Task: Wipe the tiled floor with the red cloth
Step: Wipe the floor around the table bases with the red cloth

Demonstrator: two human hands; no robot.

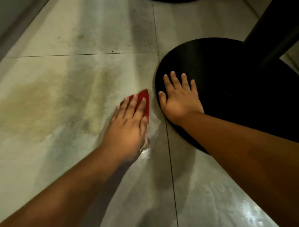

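Note:
My left hand (127, 123) lies flat on the red cloth (144, 97), pressing it onto the grey tiled floor (68, 90) near a grout line. Only the cloth's pointed far corner and right edge show past my fingers. My right hand (179, 98) rests palm down, fingers spread, on the edge of a round black table base (226, 90), holding nothing. A yellowish-brown stain (27, 107) spreads over the tile to the left of the cloth. Wet shiny streaks (145, 152) show just below my left hand.
A black pedestal post (271, 32) rises from the round base at the upper right. Another dark base edge (171, 1) shows at the top. A wall or skirting (9, 21) runs along the upper left. Small crumbs (149, 43) lie on the far tile.

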